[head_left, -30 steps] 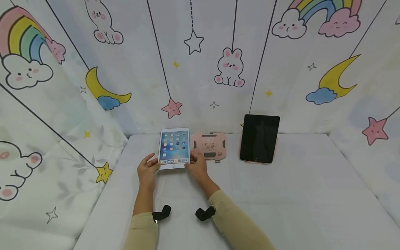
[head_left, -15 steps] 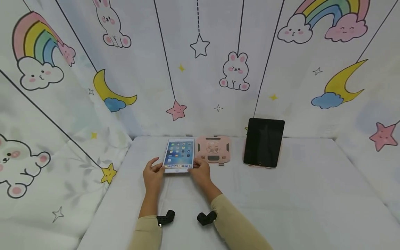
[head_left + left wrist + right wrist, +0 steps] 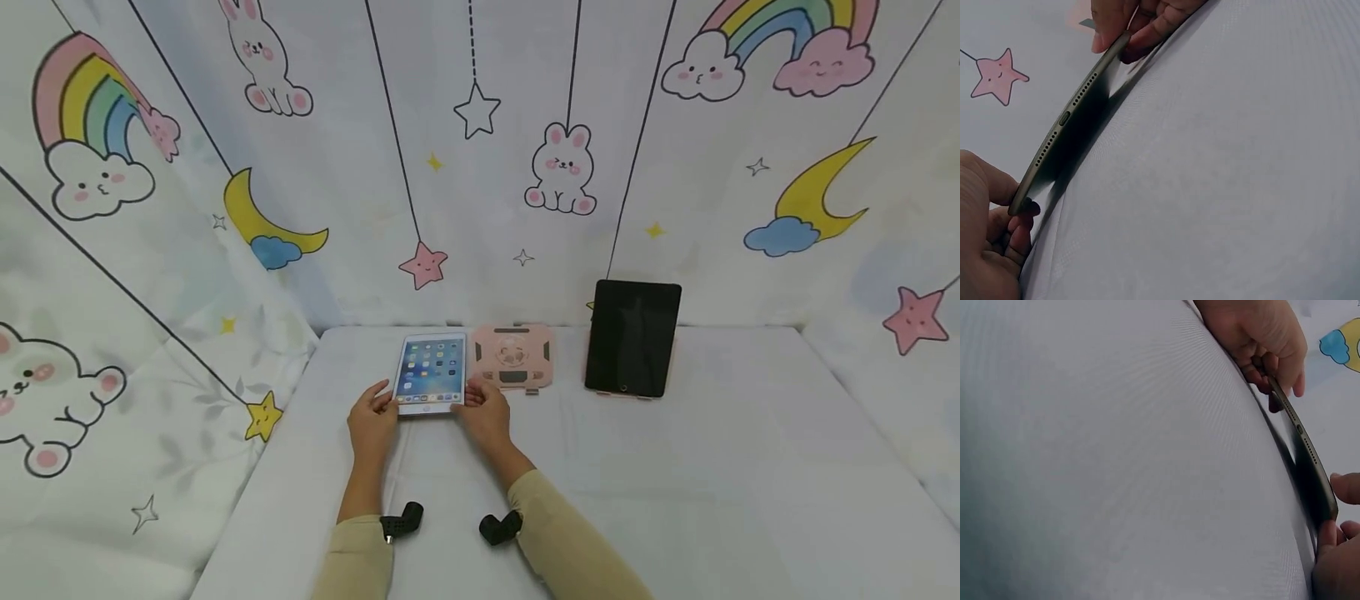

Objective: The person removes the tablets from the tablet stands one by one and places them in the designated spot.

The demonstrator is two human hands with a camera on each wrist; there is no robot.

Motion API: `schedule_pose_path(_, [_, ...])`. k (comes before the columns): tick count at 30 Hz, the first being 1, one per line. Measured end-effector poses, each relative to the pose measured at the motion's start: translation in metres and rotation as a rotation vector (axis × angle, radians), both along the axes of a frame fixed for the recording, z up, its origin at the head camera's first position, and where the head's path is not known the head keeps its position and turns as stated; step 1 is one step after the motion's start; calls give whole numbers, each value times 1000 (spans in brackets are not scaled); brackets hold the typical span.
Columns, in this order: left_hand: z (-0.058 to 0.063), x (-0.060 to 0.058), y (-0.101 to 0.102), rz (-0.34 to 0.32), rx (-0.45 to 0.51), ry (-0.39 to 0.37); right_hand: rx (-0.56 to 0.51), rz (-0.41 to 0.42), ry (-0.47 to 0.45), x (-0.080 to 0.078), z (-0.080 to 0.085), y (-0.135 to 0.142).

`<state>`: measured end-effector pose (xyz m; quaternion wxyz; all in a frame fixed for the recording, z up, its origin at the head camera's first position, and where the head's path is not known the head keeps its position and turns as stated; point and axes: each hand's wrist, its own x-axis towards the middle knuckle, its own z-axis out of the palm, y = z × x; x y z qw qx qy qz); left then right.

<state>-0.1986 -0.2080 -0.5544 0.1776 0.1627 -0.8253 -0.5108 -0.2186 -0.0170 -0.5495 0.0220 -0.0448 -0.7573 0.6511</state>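
Observation:
A white tablet (image 3: 431, 371) with a lit home screen full of app icons is held by its two near corners. My left hand (image 3: 373, 425) pinches the left corner, thumb on top and fingers underneath. My right hand (image 3: 486, 419) pinches the right corner the same way. The left wrist view shows the tablet's bottom edge (image 3: 1065, 119), with its port and speaker holes, raised a little over the cloth with a dark shadow beneath. From the right wrist view the same tablet (image 3: 1300, 434) appears edge-on between both hands.
Right beside the tablet lies a pink tablet case (image 3: 513, 357) with dark grey patches. Farther right a black-screened tablet (image 3: 633, 337) leans up on something pink. White cloth covers the table (image 3: 712, 467); a cartoon-printed curtain (image 3: 345, 167) rises behind it.
The lit tablet has tipped back lower toward the table, its far edge dropping, with both hands still gripping it. The head view has shifted slightly.

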Motion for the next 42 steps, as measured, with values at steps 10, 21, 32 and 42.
schedule_pose_path(10, [-7, 0, -2, -43, -176, 0, 124, 61, 11, 3, 0, 2])
schedule_pose_path(21, [-5, -3, 0, -21, -244, -6, 274, 63, -22, 0, 0, -3])
schedule_pose_path(32, [-5, 0, 1, -27, -254, 9, 293, 49, -24, 6, 3, -6])
schedule_pose_path(42, [-2, 1, 2, -12, -237, 4, 254, 70, -9, 7, 2, -4])
